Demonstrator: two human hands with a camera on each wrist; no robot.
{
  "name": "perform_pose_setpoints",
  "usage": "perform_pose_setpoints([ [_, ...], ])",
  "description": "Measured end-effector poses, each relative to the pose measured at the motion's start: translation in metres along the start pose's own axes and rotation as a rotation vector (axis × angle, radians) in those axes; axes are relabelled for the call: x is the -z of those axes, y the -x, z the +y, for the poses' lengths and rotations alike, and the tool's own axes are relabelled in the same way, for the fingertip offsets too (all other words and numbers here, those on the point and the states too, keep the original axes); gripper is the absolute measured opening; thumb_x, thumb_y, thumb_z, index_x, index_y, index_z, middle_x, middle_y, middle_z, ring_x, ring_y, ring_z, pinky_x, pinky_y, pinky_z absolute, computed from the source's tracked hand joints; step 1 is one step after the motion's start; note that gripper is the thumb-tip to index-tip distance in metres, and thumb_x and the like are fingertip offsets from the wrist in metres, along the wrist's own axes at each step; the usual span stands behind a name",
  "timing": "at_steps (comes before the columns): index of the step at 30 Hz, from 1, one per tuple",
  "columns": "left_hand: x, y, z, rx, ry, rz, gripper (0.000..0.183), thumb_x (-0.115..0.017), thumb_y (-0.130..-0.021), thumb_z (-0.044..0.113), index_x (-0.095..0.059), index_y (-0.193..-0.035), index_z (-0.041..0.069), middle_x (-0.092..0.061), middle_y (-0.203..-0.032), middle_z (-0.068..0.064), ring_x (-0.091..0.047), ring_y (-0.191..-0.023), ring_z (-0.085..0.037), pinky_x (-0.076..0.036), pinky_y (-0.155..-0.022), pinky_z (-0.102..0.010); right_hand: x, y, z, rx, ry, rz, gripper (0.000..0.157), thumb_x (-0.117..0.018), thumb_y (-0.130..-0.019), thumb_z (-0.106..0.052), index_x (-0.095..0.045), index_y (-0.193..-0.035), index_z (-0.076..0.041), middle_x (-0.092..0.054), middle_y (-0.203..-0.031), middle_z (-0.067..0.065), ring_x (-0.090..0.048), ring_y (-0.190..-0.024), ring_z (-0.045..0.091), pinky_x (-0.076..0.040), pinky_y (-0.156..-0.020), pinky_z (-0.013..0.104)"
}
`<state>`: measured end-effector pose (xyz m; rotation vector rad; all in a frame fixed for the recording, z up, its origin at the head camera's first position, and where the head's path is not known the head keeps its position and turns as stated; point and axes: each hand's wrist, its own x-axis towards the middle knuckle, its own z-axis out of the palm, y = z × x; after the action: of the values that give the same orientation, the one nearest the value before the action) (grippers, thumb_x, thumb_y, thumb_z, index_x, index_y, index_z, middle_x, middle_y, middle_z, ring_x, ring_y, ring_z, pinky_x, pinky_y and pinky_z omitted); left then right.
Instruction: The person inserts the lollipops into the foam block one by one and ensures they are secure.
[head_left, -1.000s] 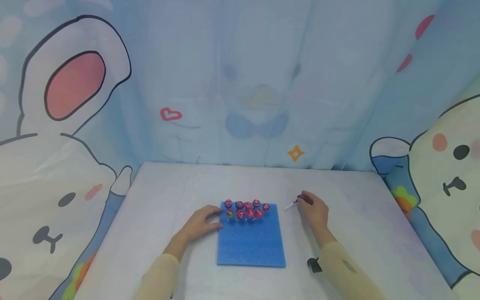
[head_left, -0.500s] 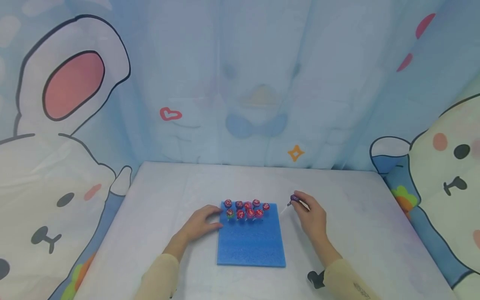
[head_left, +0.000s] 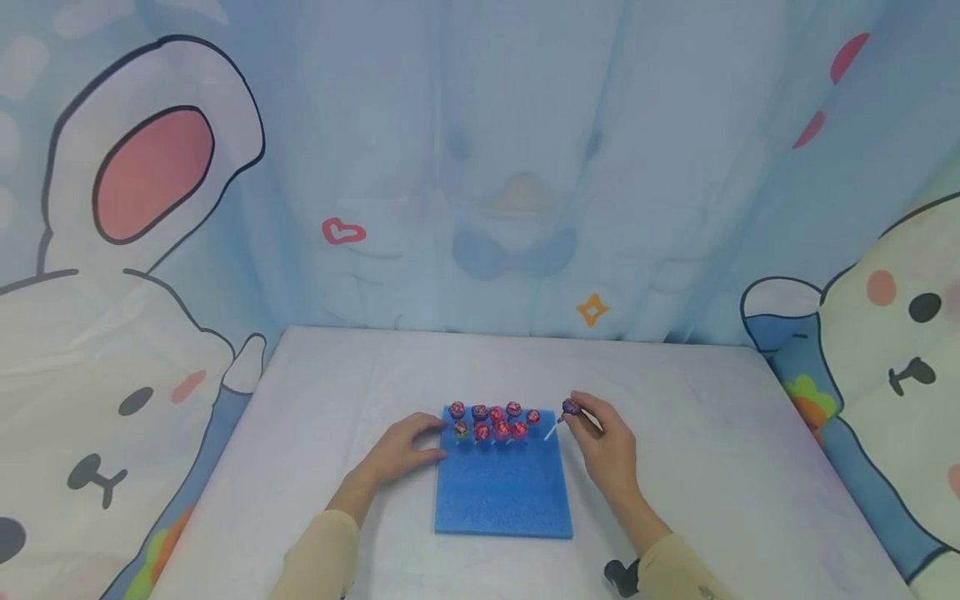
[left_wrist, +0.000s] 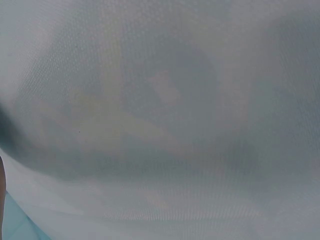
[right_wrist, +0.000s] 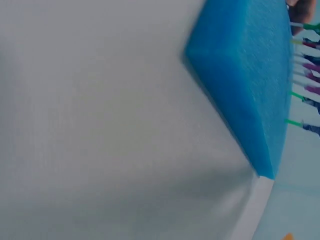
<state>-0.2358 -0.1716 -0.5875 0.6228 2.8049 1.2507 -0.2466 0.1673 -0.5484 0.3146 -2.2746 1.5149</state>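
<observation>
A blue foam board (head_left: 502,492) lies on the table with several red-wrapped lollipops (head_left: 501,429) standing in two rows near its far edge. Their sticks (right_wrist: 296,123) poke into the foam in the right wrist view. My left hand (head_left: 397,450) rests beside the board's left edge, thumb and fingertips right at it. Between thumb and fingers, my right hand (head_left: 609,446) pinches a dark purple lollipop (head_left: 572,407) by its wrapped head. Its white stick slants down and left over the board's right edge, close to the rows. The left wrist view holds mostly pale cloth.
A white cloth covers the table (head_left: 360,358). Behind it hangs a light blue curtain (head_left: 517,125) with cartoon animals. A small black item (head_left: 621,577) shows by the right sleeve (head_left: 678,571), partly hidden.
My right hand has carried the purple lollipop left, from the bare cloth to the board's right edge, tilting it more upright. The left hand stays in place.
</observation>
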Motion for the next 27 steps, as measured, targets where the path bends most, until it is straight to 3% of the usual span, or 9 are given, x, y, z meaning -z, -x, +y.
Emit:
perform_pose_setpoints([
  [6,0.000,0.000,0.000,0.009,0.002,-0.007,0.048,-0.074,-0.087,0.030,-0.061,-0.128,0.009,-0.061,-0.128,-0.006,-0.053,-0.125,-0.024,-0.040,-0.110,-0.044,-0.014,0.011,-0.002,0.118,0.059,-0.021,0.039,-0.072,-0.083,0.007,-0.064,-0.119,-0.004,-0.063,-0.119,0.005,-0.061,-0.111,0.018,-0.051,-0.092,0.025],
  [15,-0.001,-0.001,0.000,0.014,-0.001,-0.013,0.048,-0.074,-0.087,0.029,-0.060,-0.129,0.009,-0.061,-0.129,-0.005,-0.053,-0.125,-0.024,-0.039,-0.110,-0.043,-0.028,0.022,0.007,0.221,0.217,-0.028,0.039,-0.077,-0.079,0.007,-0.063,-0.114,-0.005,-0.062,-0.116,0.006,-0.064,-0.106,0.020,-0.047,-0.094,0.015],
  [22,0.000,0.000,0.003,0.006,-0.002,-0.005,0.048,-0.074,-0.088,0.028,-0.060,-0.128,0.007,-0.061,-0.128,-0.007,-0.053,-0.125,-0.026,-0.039,-0.110,-0.045,-0.030,0.023,0.008,0.293,0.315,-0.047,0.037,-0.078,-0.079,0.004,-0.064,-0.112,-0.006,-0.062,-0.116,0.006,-0.063,-0.105,0.020,-0.051,-0.093,0.022],
  [27,0.001,0.001,0.004,0.010,0.002,0.000,0.047,-0.074,-0.088,0.028,-0.061,-0.128,0.007,-0.061,-0.128,-0.007,-0.053,-0.125,-0.026,-0.039,-0.110,-0.046,-0.033,0.023,0.009,0.421,0.334,-0.086,0.041,-0.081,-0.073,0.008,-0.066,-0.110,-0.004,-0.064,-0.114,0.006,-0.064,-0.100,0.019,-0.051,-0.092,0.021],
])
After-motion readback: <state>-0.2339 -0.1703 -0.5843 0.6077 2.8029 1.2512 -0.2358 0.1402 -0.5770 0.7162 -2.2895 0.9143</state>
